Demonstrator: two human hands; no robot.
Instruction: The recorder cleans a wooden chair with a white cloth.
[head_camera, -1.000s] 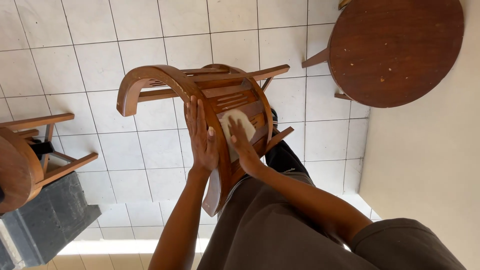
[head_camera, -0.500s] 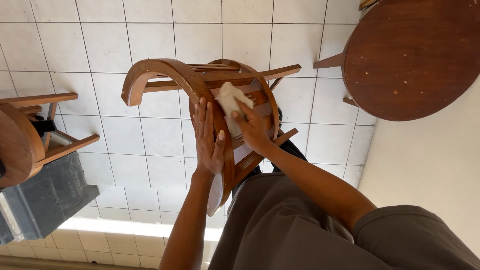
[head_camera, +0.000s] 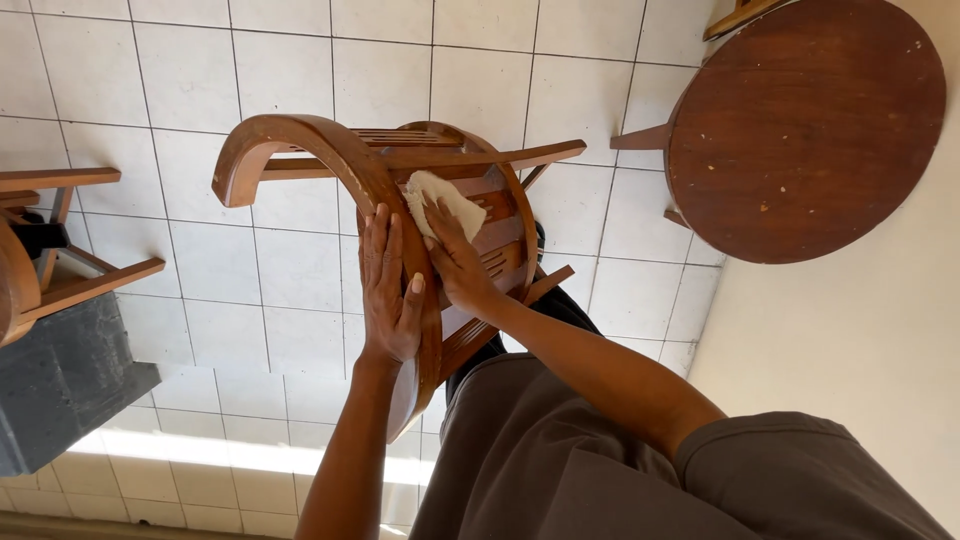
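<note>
We look down at a wooden chair (head_camera: 400, 200) of dark, glossy brown wood, with a broad curved armrest band and slatted seat and back, tipped against our lap above a floor (head_camera: 250, 70) of pale square tiles with thin grey joints. Our left hand (head_camera: 392, 290) lies flat on the curved band, fingers straight and together, pressing rather than gripping — nothing is closed inside it. Our right hand (head_camera: 458, 262) presses a small, crumpled off-white cloth (head_camera: 440, 198) against the slats on the inner side of the chair; the fingers are spread over the cloth, holding it down on the wood. The cloth looks soft and a little frayed at its edge. To the right stands a round table (head_camera: 805, 125) of the same reddish-brown wood, its top dull and speckled, well apart from the chair, with open tile between them. At the left edge we see part of another wooden chair (head_camera: 60, 250) beside a grey block (head_camera: 60, 385). A plain cream wall (head_camera: 860, 350) fills the lower right. Since half a second ago, the cloth and right hand have slid further up the slats, while the left hand has kept its place on the band.
</note>
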